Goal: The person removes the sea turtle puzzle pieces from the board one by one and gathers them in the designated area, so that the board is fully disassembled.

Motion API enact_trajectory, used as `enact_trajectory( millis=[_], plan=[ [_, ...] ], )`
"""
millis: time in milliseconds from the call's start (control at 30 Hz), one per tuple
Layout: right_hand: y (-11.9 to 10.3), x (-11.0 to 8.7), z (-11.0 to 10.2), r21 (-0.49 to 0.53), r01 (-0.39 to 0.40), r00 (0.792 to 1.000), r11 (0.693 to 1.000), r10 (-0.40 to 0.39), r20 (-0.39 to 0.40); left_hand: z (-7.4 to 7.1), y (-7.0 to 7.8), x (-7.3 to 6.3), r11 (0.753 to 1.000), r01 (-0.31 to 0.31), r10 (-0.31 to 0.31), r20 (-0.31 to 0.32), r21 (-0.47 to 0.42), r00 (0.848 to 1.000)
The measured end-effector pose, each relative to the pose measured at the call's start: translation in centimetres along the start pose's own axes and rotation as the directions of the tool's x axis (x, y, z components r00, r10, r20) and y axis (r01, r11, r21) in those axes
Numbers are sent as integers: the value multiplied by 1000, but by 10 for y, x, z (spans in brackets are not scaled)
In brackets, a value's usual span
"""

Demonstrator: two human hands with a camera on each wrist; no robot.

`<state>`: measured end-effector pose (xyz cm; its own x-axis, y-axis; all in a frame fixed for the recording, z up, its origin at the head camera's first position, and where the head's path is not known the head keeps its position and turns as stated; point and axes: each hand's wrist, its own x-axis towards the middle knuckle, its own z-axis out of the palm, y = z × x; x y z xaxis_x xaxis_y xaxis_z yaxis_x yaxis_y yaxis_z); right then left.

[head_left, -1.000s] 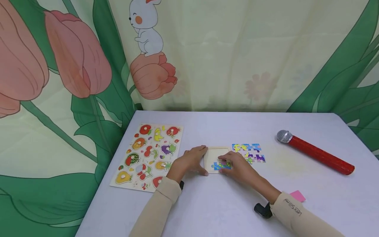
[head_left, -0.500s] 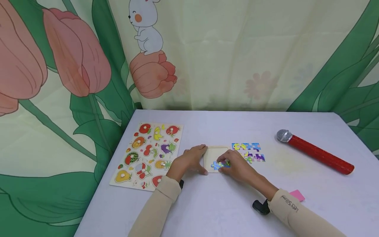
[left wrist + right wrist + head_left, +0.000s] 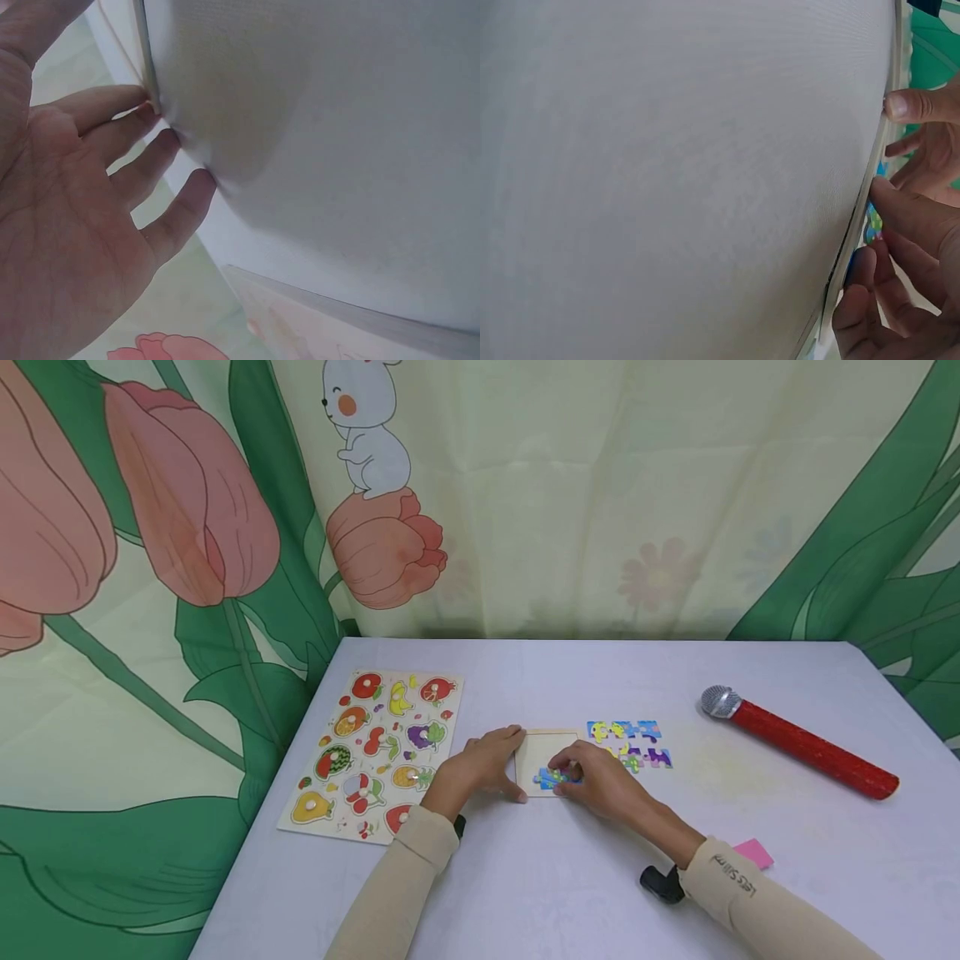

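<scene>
A small wooden puzzle tray (image 3: 538,750) lies mid-table in the head view. My left hand (image 3: 482,768) rests along its left side, fingers at the far corner and thumb near the front corner. In the left wrist view, these outstretched fingers (image 3: 191,206) touch the table and tray edge. Over the tray's front right part, my right hand (image 3: 606,782) pinches a jigsaw piece (image 3: 561,773) with blue and green print. It overlaps a blue area of puzzle (image 3: 542,782) inside the tray. More jigsaw pieces (image 3: 651,758) lie right of the tray, partly hidden by the right hand.
A fruit peg puzzle board (image 3: 386,739) lies to the left, beside the left forearm. Farther right is a red microphone (image 3: 810,747) with a silver head. A pink paper piece (image 3: 753,854) shows next to the right sleeve. A printed curtain (image 3: 562,527) hangs behind the table.
The right hand's fingers have shifted slightly, and the pinched piece with its blue neighbour sits a little farther left in the tray. The left hand stays at the tray's side.
</scene>
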<state>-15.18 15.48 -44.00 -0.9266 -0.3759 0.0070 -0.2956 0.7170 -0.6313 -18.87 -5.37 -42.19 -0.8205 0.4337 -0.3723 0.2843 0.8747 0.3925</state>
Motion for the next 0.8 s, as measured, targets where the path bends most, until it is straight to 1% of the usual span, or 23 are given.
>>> enact_trajectory(
  millis=[167,333,600,800],
  plan=[
    [-2,1,0,17,-10,1000,1000,10,8,0,0,0,1000,8,-8,5,2,1000],
    [-3,2,-1,3,3,1000,1000,-3,22,-1,1,-1,1000,17,-17,3,-1,1000],
    [5,4,-5,8,106,993,994,-107,50,1,1,0,1000,24,-24,-3,-5,1000],
    [10,5,-12,42,140,988,989,-143,65,1,0,0,1000,15,-15,-3,1,1000]
  ],
)
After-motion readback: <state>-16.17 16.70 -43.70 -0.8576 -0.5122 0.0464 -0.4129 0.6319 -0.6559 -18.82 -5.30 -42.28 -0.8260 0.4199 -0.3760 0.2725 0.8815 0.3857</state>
